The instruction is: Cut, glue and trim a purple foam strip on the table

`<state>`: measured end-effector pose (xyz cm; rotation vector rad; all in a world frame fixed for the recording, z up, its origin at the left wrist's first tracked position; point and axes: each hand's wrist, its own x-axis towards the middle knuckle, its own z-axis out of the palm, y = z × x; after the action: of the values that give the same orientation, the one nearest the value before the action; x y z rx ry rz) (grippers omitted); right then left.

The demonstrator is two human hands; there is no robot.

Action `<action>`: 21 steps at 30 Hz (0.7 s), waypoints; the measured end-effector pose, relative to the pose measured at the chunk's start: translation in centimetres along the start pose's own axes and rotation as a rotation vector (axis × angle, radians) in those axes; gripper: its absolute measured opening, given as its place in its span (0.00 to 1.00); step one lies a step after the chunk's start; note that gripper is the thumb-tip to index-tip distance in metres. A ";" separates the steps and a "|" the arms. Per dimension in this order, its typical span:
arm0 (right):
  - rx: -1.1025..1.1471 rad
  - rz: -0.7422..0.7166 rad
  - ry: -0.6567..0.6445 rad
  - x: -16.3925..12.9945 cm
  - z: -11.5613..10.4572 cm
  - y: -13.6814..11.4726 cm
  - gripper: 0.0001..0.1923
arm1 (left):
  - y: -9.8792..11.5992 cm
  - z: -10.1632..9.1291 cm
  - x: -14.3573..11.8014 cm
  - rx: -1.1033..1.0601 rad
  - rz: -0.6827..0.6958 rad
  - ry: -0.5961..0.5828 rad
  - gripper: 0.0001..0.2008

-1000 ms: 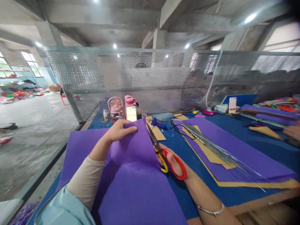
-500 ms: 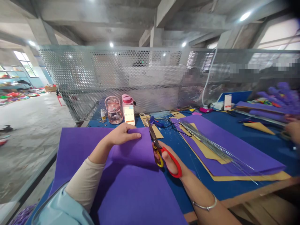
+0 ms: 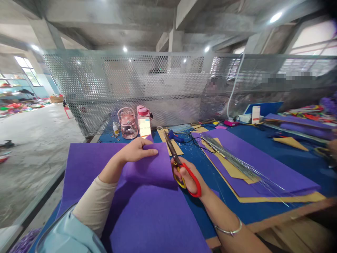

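One blue table (image 3: pixel 308 165): carries it all; purple stack (image 3: pixel 255 154) with wires (image 3: pixel 237 162) on top, at right.
Purple sheet (image 3: pixel 158 218): spread on the near left, under and between the arms.
Flap (image 3: pixel 147 170): part of the sheet folded up; peak of a second ago is gone — top edge now straight.
Scissors (image 3: pixel 174 154): blades nearly together, just beside flap's right edge; contact can't tell.
Left hand (image 3: pixel 135 150): thumb over flap, pinching it; other fingers mostly hidden behind. Barely moved this last half second.
Right hand (image 3: pixel 197 171): wrapped on the handles, thumb in red loop, fingers curled by yellow one.
Purple tip (image 3: pixel 149 137): newly showing behind left hand — maybe a trimmed bit; my read, one cut is done.
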<state>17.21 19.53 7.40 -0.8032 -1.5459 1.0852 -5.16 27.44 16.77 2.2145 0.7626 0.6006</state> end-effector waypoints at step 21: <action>-0.068 -0.187 0.561 -2.7 -2.2 -4.5 0.16 | 4.1 -1.9 -11.4 -0.157 0.076 0.573 0.08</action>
<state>20.14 15.98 10.71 -0.8969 -1.1538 0.6018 -13.11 18.38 18.91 1.9432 0.8748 1.3180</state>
